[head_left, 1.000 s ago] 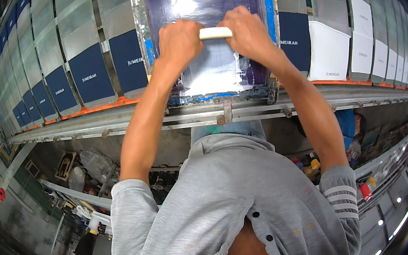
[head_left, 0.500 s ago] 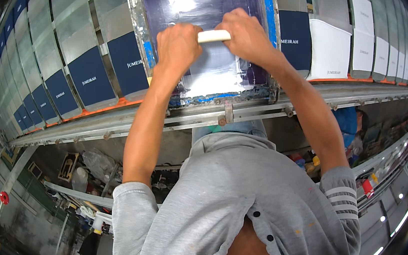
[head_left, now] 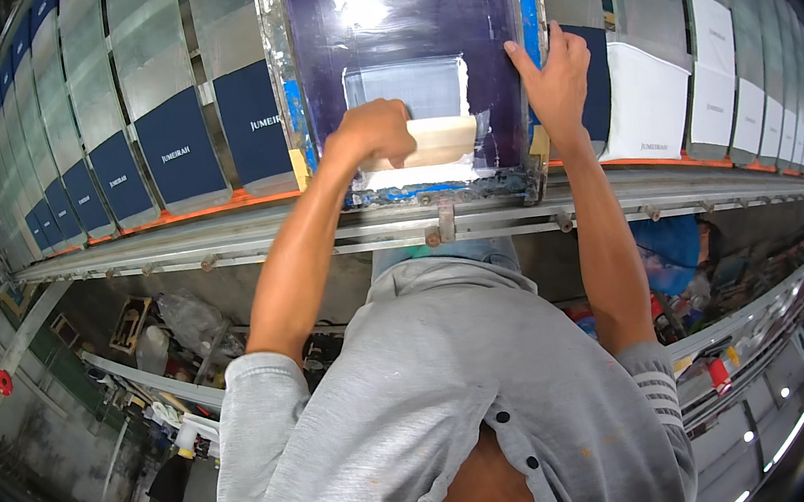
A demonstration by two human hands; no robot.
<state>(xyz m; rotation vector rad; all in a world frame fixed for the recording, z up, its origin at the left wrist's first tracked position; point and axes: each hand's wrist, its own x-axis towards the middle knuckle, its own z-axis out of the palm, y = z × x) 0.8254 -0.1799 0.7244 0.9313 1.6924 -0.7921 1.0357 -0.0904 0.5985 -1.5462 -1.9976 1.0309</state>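
Note:
A purple screen-printing frame (head_left: 494, 12) with worn metal rails lies in front of me. My left hand (head_left: 374, 135) is closed around a pale squeegee (head_left: 444, 140), which rests on the mesh at the near end. Just beyond it shows a whitish rectangular window (head_left: 406, 90) in the screen. My right hand (head_left: 559, 84) is at the frame's right rail, off the squeegee. Its thumb and forefinger stand apart over the rail; whether it presses on the metal I cannot tell.
Navy fabric panels (head_left: 174, 143) with printed lettering lie in a row at left, white panels (head_left: 648, 104) at right. A long metal rail (head_left: 381, 237) runs along the table's near edge. Behind me are cluttered shelves and a blue container (head_left: 670, 255).
The squeegee has come nearer to me and now lies flatter, in my left hand only. My right hand has let go of it and moved right to the frame's rail.

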